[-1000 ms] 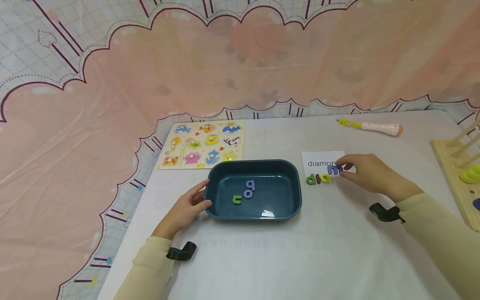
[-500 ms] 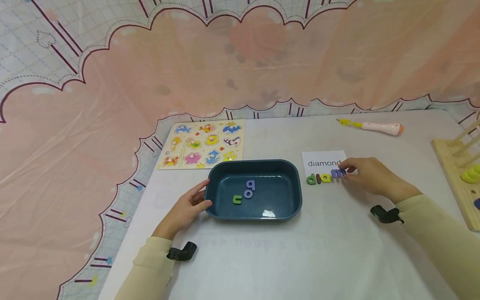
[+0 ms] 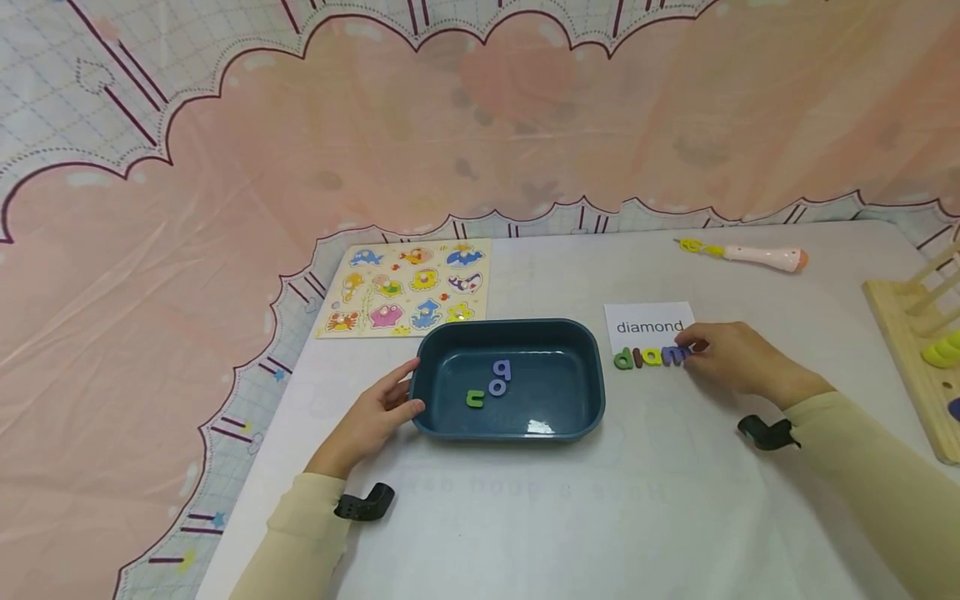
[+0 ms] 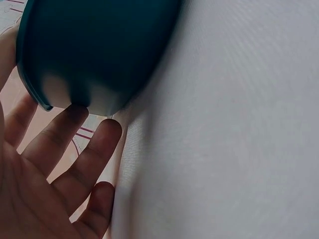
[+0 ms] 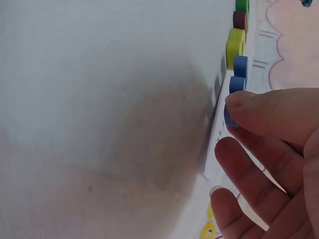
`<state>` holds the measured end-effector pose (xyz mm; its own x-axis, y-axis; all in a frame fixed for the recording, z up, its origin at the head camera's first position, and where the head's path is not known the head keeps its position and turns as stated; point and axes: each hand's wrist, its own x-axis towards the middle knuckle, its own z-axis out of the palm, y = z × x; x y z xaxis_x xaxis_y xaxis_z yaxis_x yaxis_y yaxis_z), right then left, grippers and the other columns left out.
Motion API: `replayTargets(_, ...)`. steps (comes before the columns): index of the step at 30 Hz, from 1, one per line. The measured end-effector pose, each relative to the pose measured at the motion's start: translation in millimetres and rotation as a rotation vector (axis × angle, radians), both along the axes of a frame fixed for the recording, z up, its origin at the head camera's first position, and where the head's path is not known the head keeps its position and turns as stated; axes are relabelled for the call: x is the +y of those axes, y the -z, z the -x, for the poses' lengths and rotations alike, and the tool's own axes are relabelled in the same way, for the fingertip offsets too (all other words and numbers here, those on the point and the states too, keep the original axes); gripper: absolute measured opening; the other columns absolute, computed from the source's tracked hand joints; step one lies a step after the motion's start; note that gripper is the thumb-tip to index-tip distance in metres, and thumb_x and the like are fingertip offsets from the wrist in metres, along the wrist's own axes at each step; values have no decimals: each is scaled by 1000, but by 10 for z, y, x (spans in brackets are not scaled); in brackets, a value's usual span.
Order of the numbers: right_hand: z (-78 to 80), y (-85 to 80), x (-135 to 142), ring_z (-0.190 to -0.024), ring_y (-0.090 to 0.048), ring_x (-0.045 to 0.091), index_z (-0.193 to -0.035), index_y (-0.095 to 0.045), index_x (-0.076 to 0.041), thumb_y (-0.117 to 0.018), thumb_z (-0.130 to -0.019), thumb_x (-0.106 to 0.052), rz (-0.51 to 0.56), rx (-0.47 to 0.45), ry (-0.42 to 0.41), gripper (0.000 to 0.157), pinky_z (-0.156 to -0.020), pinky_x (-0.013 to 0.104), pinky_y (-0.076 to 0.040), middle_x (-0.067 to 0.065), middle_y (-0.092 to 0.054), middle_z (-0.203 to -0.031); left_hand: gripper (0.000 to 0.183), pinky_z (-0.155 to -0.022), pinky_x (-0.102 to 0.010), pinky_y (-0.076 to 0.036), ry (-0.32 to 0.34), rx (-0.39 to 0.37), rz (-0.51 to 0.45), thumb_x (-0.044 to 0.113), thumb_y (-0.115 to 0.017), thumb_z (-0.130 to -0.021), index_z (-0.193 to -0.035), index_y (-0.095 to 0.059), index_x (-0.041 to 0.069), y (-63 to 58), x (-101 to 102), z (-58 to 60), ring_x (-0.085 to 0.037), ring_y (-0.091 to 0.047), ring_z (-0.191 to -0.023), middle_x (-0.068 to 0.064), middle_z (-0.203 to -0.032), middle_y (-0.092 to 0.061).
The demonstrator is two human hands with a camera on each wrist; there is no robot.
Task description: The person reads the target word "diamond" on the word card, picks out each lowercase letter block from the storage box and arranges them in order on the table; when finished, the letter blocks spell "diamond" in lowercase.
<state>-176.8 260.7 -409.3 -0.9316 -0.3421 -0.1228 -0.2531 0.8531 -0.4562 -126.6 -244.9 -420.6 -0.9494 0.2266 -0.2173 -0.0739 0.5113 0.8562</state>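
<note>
Pinching the blue letter m (image 3: 675, 355) at the lower edge of the card (image 3: 645, 314), the right hand (image 3: 738, 357) partly hides it; the left hand (image 3: 366, 423), fingers loosely spread, touches the tray (image 3: 506, 435), cut off in wrist view.

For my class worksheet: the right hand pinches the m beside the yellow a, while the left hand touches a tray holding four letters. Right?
Not quite: the head view shows three letters in the tray, not four. The right hand pinches the m, and the left hand touches the tray.
</note>
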Motion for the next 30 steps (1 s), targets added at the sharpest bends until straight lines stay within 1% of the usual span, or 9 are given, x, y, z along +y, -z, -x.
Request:
replayTargets(7,8,46,2,-101,-64,35,-119,-67,3,-65,-93,-7,-7,13,-1,28,-89,58,-50,20,-69,-107,69,-106,-55,-39,6,4,-1,26,-67,-98,-158,-32,17,4,-4,2,-40,-48,-133,-23,-147,-49)
replayTargets(15,15,49,24,-100,-64,36,-120,-66,4,-68,-92,-8,-9,7,-17,30,-88,59,-49,21,-69,-107,70,-106,-54,-39,2,6,1,28,-67,-98,-158,-33,18,3,1,0,-40,-48,-133,-23,-147,-49)
replayTargets(30,38,64,17,-99,-65,36,-119,-66,6,-70,-91,-9,-15,11,-35,32,-89,59,-49,21,-69,-107,70,-106,-55,-39,-1,0,1,27,-67,-98,-158,-32,18,-1,2,-5,-39,-50,-132,-22,-146,-49)
